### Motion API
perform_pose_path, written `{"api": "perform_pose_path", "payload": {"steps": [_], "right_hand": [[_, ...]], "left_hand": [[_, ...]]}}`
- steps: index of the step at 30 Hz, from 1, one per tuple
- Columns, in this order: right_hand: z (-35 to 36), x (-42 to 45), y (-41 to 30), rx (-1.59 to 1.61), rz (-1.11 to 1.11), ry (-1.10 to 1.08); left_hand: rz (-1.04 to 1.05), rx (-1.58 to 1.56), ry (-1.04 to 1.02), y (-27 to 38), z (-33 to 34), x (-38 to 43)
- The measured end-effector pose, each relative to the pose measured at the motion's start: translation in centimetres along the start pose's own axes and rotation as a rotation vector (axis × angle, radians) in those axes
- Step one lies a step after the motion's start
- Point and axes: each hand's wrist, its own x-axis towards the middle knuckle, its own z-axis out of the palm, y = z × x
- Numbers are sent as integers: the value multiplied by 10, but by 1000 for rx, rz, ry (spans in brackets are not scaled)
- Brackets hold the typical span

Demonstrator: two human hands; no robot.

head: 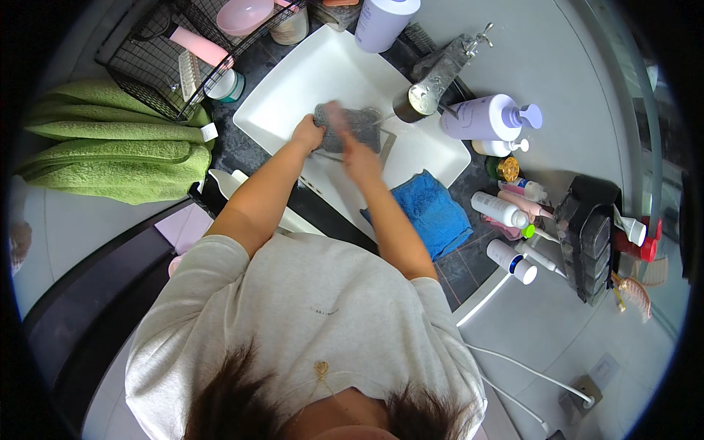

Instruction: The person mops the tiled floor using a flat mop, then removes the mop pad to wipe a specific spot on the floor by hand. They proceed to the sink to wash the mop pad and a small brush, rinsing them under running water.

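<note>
In the white sink basin (pixel 275 93) lies a wet-looking grey cloth (pixel 355 132). My left hand (pixel 309 133) grips the cloth at its left edge. Over the cloth, my right hand (pixel 361 159) is closed on a pinkish object (pixel 335 116), blurred by motion; it may be a brush, but its kind cannot be told. A metal faucet (pixel 440 80) reaches over the basin at the cloth's upper right. Beside my right forearm, a folded blue towel (pixel 432 214) lies over the basin's near right corner and the dark tiled counter.
Left of the basin are a green towel (pixel 121 143) and a black wire basket (pixel 146 91) with a pink bowl. A lilac pump bottle (pixel 481 118), several smaller bottles and a black organizer (pixel 588 236) line the right side. Another lilac bottle (pixel 385 25) stands behind the basin.
</note>
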Motion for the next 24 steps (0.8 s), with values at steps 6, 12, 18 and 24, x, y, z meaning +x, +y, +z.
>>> {"api": "perform_pose_path", "payload": {"steps": [6,12,18,24], "right_hand": [[-7,6,49,-81,156,-18],[-5,-1,24,55,159,49],[15,-2,34,-99,96,-8],[-29,-25,42,-85,294,-22]], "left_hand": [[-51,-121,-35,5,0,-5],[-237,-489,-276,14,-2,5],[-236,-726,-257,11,-7,-5],[-283,-819,-163,14,-10,-7]]}}
